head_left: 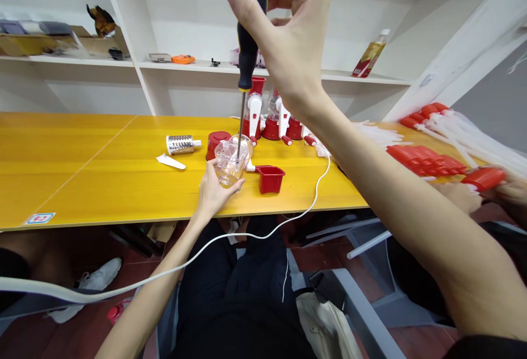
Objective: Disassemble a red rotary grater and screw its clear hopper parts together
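My right hand (288, 29) is raised high and grips the black and yellow handle of a screwdriver (247, 46). The screwdriver's shaft points down, and its tip reaches into a clear plastic housing (228, 160). Closed around the lower side of that housing, my left hand (216, 189) steadies it above the table's front part. Just behind it sits a red base part (217, 140). To its right stands a red hopper-shaped cup (270, 179). A metal grater drum (181, 144) and a white blade-like piece (171, 161) lie to the left.
Assembled red and white rotary graters (254, 109) stand at the table's back. A white cable (317, 183) crosses in front of me. Red-handled parts (424, 160) pile up at the right, beside another person's hands (459, 197). Shelves behind hold a bottle (370, 54) and an orange tool (183, 59).
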`<state>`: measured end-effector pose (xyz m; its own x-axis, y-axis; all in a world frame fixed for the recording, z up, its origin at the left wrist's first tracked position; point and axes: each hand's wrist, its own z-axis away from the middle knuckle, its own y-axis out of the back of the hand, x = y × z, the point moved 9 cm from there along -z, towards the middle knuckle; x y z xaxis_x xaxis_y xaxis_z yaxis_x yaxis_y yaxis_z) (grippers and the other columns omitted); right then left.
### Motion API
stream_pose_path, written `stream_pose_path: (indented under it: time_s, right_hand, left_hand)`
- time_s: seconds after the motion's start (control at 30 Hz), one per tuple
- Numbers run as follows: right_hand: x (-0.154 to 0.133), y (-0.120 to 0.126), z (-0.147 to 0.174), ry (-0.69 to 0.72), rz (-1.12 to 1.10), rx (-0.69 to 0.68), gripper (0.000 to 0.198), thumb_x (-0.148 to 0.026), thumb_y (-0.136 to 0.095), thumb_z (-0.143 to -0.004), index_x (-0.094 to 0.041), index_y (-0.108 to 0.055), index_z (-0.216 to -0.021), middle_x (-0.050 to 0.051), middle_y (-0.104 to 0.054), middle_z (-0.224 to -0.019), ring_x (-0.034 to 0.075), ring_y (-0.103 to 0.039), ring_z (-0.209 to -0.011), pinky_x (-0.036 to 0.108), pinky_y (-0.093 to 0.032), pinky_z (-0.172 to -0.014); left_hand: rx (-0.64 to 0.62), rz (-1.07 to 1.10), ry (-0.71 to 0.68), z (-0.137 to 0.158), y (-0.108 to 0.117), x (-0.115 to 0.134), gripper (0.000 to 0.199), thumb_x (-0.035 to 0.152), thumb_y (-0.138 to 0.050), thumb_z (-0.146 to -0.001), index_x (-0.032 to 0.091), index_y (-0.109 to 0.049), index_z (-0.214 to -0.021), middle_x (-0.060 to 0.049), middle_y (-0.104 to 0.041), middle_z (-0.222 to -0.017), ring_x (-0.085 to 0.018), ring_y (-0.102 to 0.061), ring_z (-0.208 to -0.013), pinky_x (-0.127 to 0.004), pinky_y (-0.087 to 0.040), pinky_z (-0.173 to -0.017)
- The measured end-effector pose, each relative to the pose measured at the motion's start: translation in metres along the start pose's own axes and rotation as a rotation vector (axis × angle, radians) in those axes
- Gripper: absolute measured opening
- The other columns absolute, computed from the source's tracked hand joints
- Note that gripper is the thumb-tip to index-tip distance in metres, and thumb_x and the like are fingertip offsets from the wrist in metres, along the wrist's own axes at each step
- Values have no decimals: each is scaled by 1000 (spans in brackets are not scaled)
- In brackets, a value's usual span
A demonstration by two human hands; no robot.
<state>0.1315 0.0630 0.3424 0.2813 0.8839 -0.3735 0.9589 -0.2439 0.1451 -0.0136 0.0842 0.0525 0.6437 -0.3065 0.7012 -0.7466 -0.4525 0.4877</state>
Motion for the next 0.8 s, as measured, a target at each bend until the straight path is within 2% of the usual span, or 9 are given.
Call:
stream_pose_path:
  time_s: [0.1,0.2,0.27,0.33,0.43,0.53,0.67,0.8]
  right_hand:
    - [5,1,-2,-32,-82,3,27,-25,-60,-84,-11,-60,-107,-3,-64,-100,-8,-50,-75,7,-44,-72]
    - [7,-1,-3,-55,-136,-28,21,-13,-48,-85,-13,-60,-103,-3,-65,-101,-7,-59,-81,7,-45,-73]
    - [6,-2,-2,-48,-168,-34,23,-13,-42,-87,-14,-58,-103,-4,-64,-107,-7,-62,-87,7,-47,-76]
    - [3,-3,-1,-30,-193,-45,23,-17,-40,-89,-14,-57,-103,-4,-64,-108,-7,-62,-86,7,-44,-71]
    - [1,-3,2,-9,-135,-42,24,-24,-50,-86,-17,-61,-106,-3,-61,-114,-6,-57,-94,4,-41,-67]
    - [3,-2,2,-15,-58,-23,33,-31,-60,-83,-17,-63,-113,0,-59,-115,-7,-51,-92,1,-43,-71]
    - [6,-4,1,-22,-71,-36,29,-15,-50,-83,-13,-60,-110,-1,-60,-110,-9,-46,-81,3,-44,-79]
    - [5,-4,-1,-3,-152,-28,24,-11,-38,-85,-13,-52,-105,-1,-60,-106,-7,-51,-79,8,-43,-73]
  left_hand:
    - [3,1,-8,0,-1,-1,78,53,-84,-69,22,-43,-128,-14,-66,-125,-33,-69,-114,-44,-56,-92]
    - [8,3,-16,0,-1,-3,77,53,-84,-70,22,-43,-127,-15,-66,-125,-33,-69,-115,-44,-56,-93]
    - [10,5,-16,0,-1,-3,77,53,-84,-69,22,-43,-127,-15,-66,-125,-33,-69,-115,-44,-56,-93]
    - [11,8,-12,-1,-1,-3,78,53,-85,-69,22,-44,-127,-14,-66,-125,-33,-69,-115,-44,-56,-93]
    - [2,10,-3,0,-1,-3,78,53,-84,-69,22,-43,-126,-14,-66,-125,-34,-69,-115,-45,-56,-93]
    - [-3,9,-6,0,-2,-2,77,53,-84,-70,21,-43,-127,-15,-65,-126,-34,-68,-115,-45,-56,-93]
    - [3,11,-6,-1,-1,-1,77,52,-84,-69,22,-44,-127,-14,-66,-125,-33,-69,-114,-44,-56,-93]
    - [3,8,-4,-1,-1,-1,77,52,-84,-69,21,-44,-127,-14,-66,-125,-33,-69,-114,-44,-57,-92]
